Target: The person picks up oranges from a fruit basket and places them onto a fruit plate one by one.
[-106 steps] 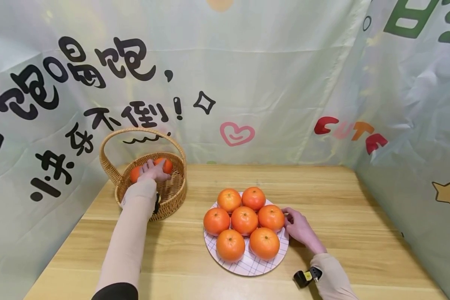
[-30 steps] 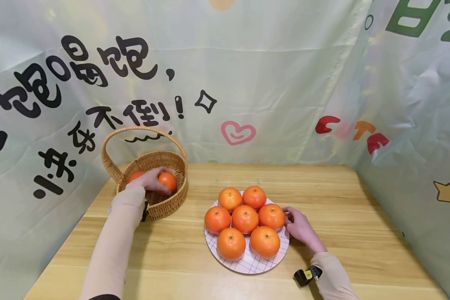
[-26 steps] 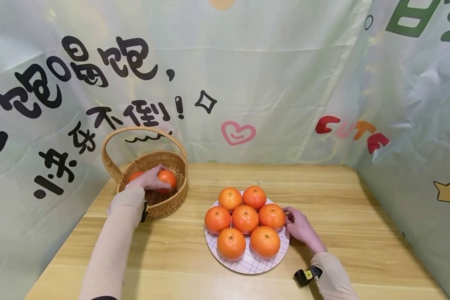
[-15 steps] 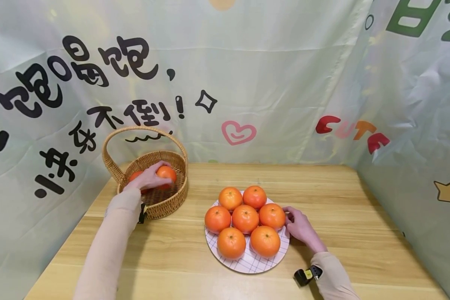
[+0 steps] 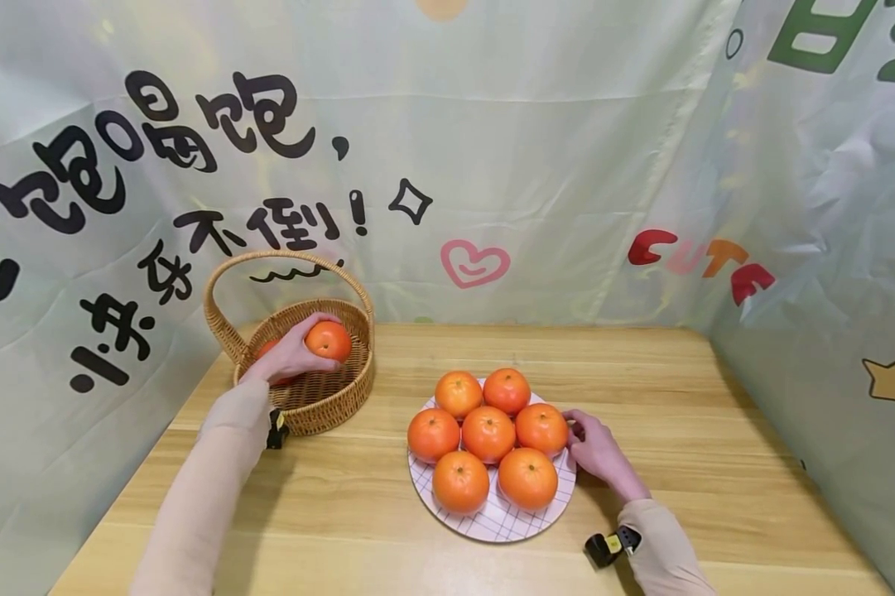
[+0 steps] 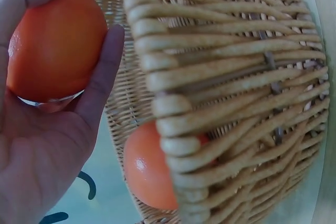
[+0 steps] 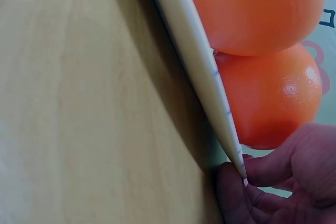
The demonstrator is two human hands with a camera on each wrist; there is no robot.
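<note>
My left hand (image 5: 291,354) holds an orange (image 5: 330,341) inside the wicker basket (image 5: 331,416) at the back left. In the left wrist view, thumb and fingers curl round this orange (image 6: 58,45), up near the rim. Lower in that view, a second orange (image 6: 149,166) lies in the basket, partly hidden by its wall. Several oranges sit on a round checked plate (image 5: 495,532) in mid-table. At the plate's right edge is my right hand (image 5: 599,451). The right wrist view shows its thumb and fingers pinching the plate's rim (image 7: 197,66), beside an orange (image 7: 273,98).
An arched handle (image 5: 283,257) rises over the basket. The wooden table (image 5: 678,397) extends in front and to the right. Printed cloth walls (image 5: 536,165) enclose the back and both sides. Each wrist wears a small black camera (image 5: 603,550).
My left hand first reached over the oranges in the basket. It then took hold of one and has lifted it slightly, turning it a little. The right hand has stayed at the plate.
</note>
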